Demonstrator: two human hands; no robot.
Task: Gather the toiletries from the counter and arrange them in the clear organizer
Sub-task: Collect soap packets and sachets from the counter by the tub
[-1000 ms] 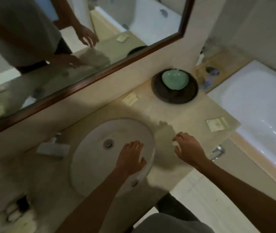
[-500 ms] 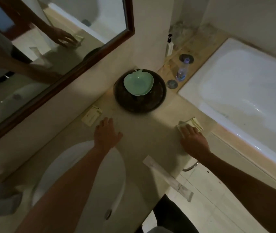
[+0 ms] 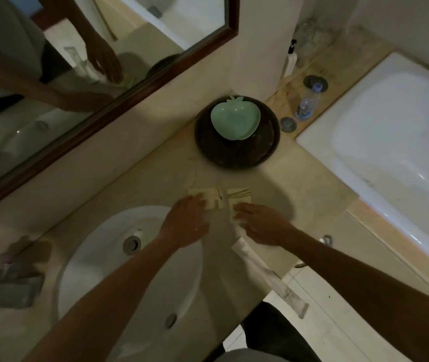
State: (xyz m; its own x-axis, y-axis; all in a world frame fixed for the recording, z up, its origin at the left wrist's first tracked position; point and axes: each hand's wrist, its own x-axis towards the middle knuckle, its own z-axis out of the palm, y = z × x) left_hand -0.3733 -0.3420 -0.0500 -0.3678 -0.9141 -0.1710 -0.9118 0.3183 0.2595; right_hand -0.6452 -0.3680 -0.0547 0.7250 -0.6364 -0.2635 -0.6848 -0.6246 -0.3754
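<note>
Two small cream toiletry packets lie side by side on the beige counter (image 3: 299,184), in front of the dark bowl. My left hand (image 3: 186,223) lies flat with its fingers pressed on the left packet (image 3: 212,195). My right hand (image 3: 263,226) presses its fingertips on the right packet (image 3: 239,195). A long white sachet (image 3: 270,278) runs from under my right hand to past the counter's front edge. No clear organizer shows in this view.
A green apple-shaped dish (image 3: 235,121) sits in a dark round bowl (image 3: 234,159) at the back. The white sink basin (image 3: 103,257) is on the left, with blurred items (image 3: 12,286) beyond it. On the right are a bathtub (image 3: 391,152), a small bottle (image 3: 306,104) and a pump bottle (image 3: 289,61).
Both hands have slid their packets inward, from the wall side and the counter's right end, so that the packets now lie together in the middle. The view has tilted slightly.
</note>
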